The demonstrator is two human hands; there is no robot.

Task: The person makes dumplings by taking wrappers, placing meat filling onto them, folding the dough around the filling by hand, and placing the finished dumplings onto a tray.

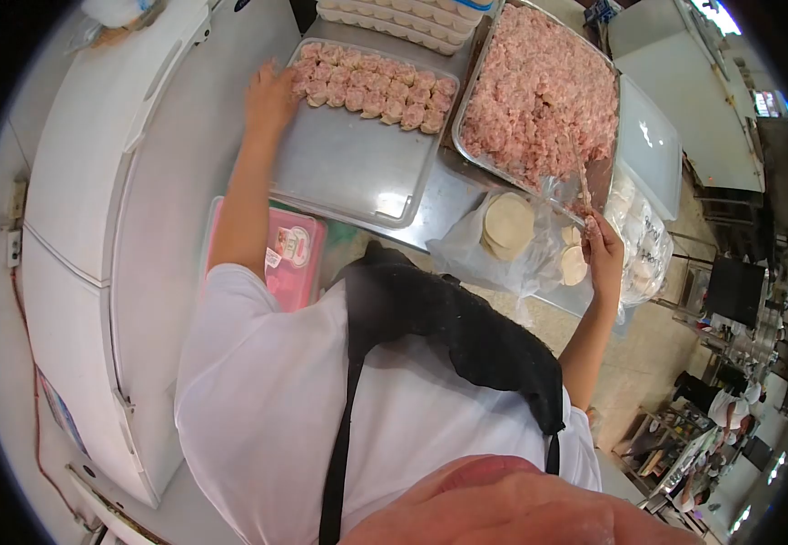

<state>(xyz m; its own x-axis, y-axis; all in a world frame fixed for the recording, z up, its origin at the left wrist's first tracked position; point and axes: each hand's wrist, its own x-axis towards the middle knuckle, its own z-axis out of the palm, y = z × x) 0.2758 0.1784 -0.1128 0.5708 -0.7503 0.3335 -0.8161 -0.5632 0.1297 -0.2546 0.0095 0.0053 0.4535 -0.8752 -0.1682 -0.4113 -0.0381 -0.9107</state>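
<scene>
On a metal tray (339,168), open-topped meat dumplings (371,84) stand in close rows along the far side. My left hand (269,95) is at the left end of these rows, its fingers closed around the edge of a dumpling (299,89); the fingertips are partly hidden. My right hand (601,245) grips a thin, meat-smeared spatula (584,186), whose far end reaches into the minced meat (544,91). The meat fills most of a deep metal pan (601,177). Round dough wrappers (508,225) lie in a plastic bag near my right hand, with a few more wrappers (574,263) beside them.
Stacked egg-tray-like plastic trays (403,23) stand behind the dumplings. A pink box (292,259) sits below the tray's left corner. A white fridge or freezer (94,182) borders the left. Bagged white items (639,245) and a translucent lid (653,136) are at right. People (730,409) work farther off.
</scene>
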